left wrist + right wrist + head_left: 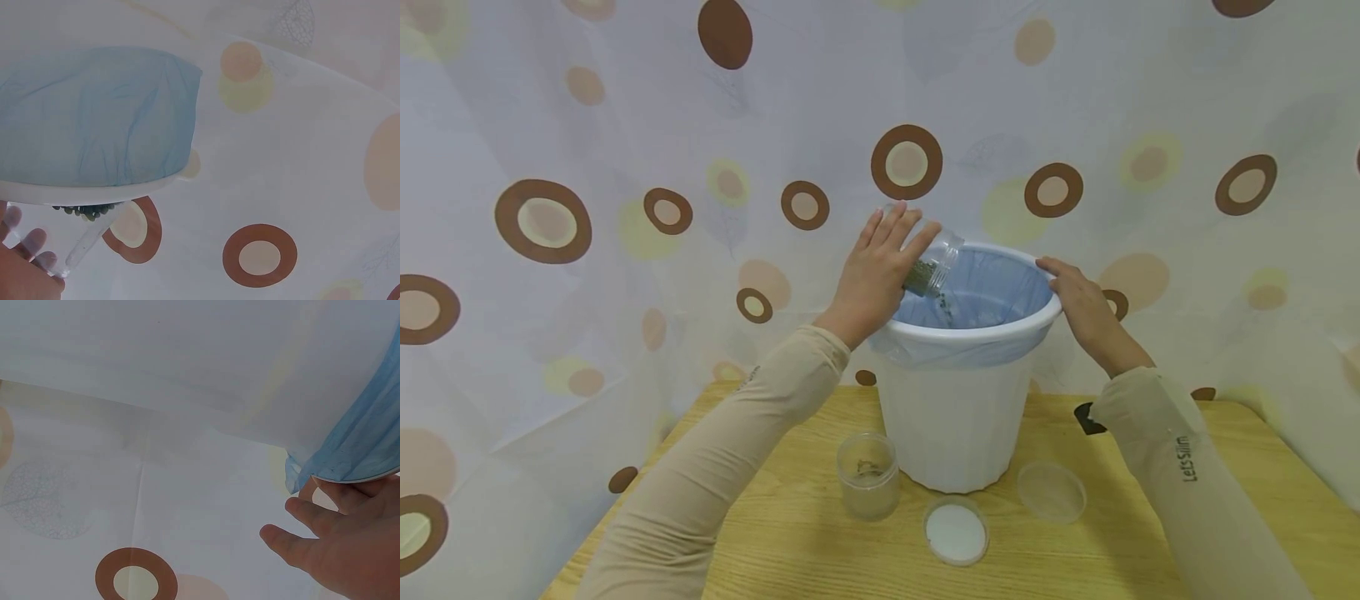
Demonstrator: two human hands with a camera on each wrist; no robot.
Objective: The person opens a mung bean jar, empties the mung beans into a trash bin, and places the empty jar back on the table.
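A clear plastic jar (949, 247) lies tilted over the near-left rim of a white trash bin (955, 417), gripped by my left hand (876, 271). Small green beans (919, 277) fill its lower side, and several spill from its mouth into the bin. A light blue bag (1003, 283) lines the bin and folds over its rim. On the right side of that rim rests my right hand (1084, 312); the right wrist view has its fingers (294, 540) fairly straight and spread. From the left wrist, the beans (87, 211) show through the jar (87, 240) below the rim.
On the wooden table (790, 550), a second clear jar (870, 496) with some brown bits stands left of the bin. In front lie a lid with a white disc (956, 532) and a clear lid (1052, 492). A black item (1088, 418) sits by the right sleeve. Behind hangs a patterned curtain (820, 92).
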